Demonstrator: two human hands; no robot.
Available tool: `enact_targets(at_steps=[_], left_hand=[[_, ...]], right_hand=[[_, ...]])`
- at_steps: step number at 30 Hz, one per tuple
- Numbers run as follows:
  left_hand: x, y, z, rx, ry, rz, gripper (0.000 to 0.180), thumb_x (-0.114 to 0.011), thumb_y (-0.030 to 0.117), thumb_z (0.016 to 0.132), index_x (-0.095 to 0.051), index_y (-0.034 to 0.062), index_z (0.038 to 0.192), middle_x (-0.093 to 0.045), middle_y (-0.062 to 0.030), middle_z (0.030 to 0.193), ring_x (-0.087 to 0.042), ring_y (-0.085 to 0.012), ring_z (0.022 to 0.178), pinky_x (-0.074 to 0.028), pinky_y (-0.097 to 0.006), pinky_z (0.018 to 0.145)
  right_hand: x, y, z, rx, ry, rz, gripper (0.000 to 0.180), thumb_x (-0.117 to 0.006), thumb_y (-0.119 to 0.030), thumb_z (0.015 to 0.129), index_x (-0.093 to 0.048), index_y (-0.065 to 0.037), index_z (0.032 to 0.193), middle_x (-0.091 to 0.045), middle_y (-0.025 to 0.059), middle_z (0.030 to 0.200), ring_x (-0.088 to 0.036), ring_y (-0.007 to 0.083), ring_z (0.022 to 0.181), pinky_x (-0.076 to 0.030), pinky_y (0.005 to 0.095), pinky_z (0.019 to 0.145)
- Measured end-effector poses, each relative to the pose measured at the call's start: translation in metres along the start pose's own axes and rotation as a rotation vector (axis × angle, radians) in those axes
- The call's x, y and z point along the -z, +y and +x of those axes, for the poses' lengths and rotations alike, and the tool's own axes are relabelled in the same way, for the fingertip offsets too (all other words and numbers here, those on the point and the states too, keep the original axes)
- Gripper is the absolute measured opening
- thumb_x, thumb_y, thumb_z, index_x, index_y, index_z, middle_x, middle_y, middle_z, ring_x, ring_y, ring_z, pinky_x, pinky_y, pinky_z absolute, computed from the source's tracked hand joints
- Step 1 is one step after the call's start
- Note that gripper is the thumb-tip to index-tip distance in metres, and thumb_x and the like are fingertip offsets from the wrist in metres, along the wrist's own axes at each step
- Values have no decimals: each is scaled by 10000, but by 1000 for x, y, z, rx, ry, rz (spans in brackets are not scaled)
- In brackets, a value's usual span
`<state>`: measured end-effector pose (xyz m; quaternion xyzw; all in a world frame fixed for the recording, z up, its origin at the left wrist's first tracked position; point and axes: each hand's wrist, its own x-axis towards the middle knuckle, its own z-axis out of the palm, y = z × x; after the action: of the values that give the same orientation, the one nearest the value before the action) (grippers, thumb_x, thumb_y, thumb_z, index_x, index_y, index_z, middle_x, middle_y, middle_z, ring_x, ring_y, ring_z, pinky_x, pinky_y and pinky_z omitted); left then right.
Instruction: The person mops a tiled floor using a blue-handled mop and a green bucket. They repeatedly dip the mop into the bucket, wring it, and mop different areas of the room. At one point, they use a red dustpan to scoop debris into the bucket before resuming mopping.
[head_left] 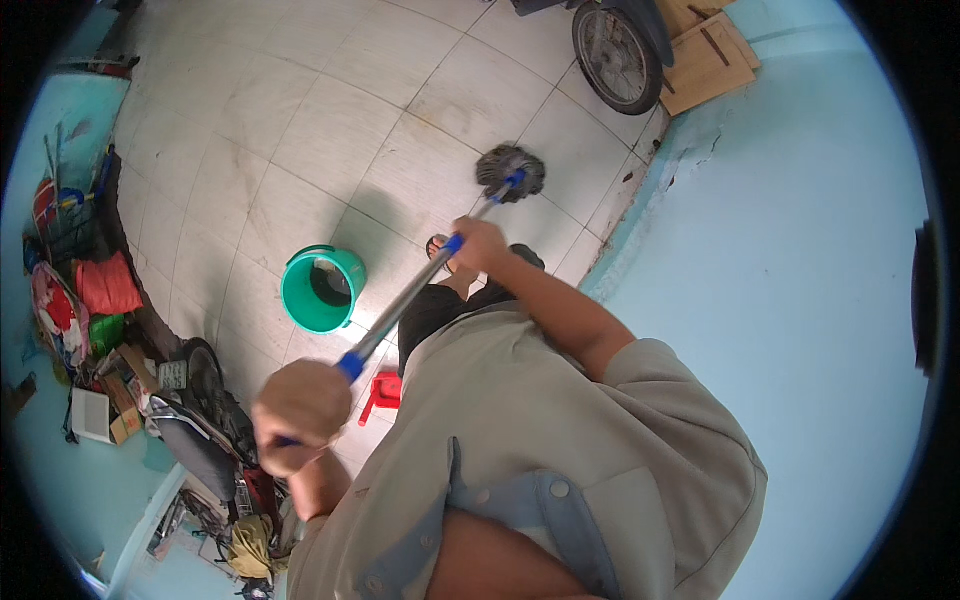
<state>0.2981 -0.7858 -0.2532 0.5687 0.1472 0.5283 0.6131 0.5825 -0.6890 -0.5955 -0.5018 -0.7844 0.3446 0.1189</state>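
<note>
A mop (405, 300) with a silver pole and blue fittings runs slantwise across the front of my body. My left hand (303, 408), slightly blurred, is wrapped round its upper end near a blue collar. Lower on the pole, my right hand (481, 245) grips just beside another blue joint. The grey stringy mop head (511, 172) rests on the tiled floor ahead of my feet. To the left of the pole stands a green bucket (325, 318) with dark contents I cannot make out. A red dustpan (385, 391) lies on the floor near my left side, partly hidden by my shirt.
A motorbike wheel (617, 58) and wooden boards (708, 65) stand at the far right by the blue wall (770, 270). Along the left wall are a parked motorbike (192, 440), a red bag (108, 284), cardboard boxes (124, 395) and other clutter. Pale tiles (300, 130) cover the floor.
</note>
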Motion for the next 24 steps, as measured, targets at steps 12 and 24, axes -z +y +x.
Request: enact_targets(at_steps=[12,24], left_hand=[[-64,-108,177,197,-93,149,170,-637,208,602,-566,56,574,-586,-95,662,-622,-302,751,-447,-504,981],[-142,-391,358,207,-104,187,127,-580,112,657,-502,12,650,-531,-92,698,-569,-294,747,-474,-534,1008]], right_hand=[[198,166,5,-177,309,-178,259,-740,-113,829,-594,-100,1042,-667,142,997,-699,394,860,-558,502,729],[314,490,56,-331,631,-220,261,-704,-87,879,-603,-152,1111,-708,115,1109,-702,409,943,-561,518,774]])
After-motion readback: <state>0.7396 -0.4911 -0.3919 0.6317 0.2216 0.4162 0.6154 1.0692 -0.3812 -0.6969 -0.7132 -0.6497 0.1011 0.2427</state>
